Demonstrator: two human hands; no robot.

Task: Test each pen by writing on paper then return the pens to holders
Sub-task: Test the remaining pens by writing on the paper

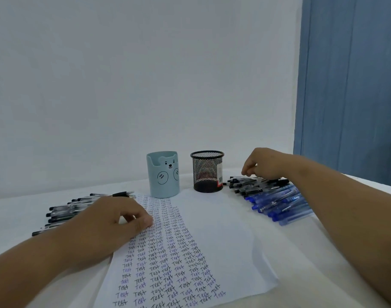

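Note:
A white paper sheet (212, 230) covered with rows of the word "Test" lies in the middle of the table. My left hand (114, 221) rests on its left edge with loosely curled fingers and holds no pen. My right hand (263, 163) reaches over a pile of black pens (247, 185) at the right, fingertips bent down onto the pile; whether they pinch a pen is unclear. Blue pens (281, 205) lie just in front of that pile. A light blue bear holder (163, 174) and a black mesh holder (208, 172) stand behind the sheet, apparently with no pens in them.
Another pile of black pens (63, 212) lies left of the sheet, partly hidden by my left hand. The table has a white cloth (301, 252). A white wall stands behind, and a blue door (350, 85) is at the far right.

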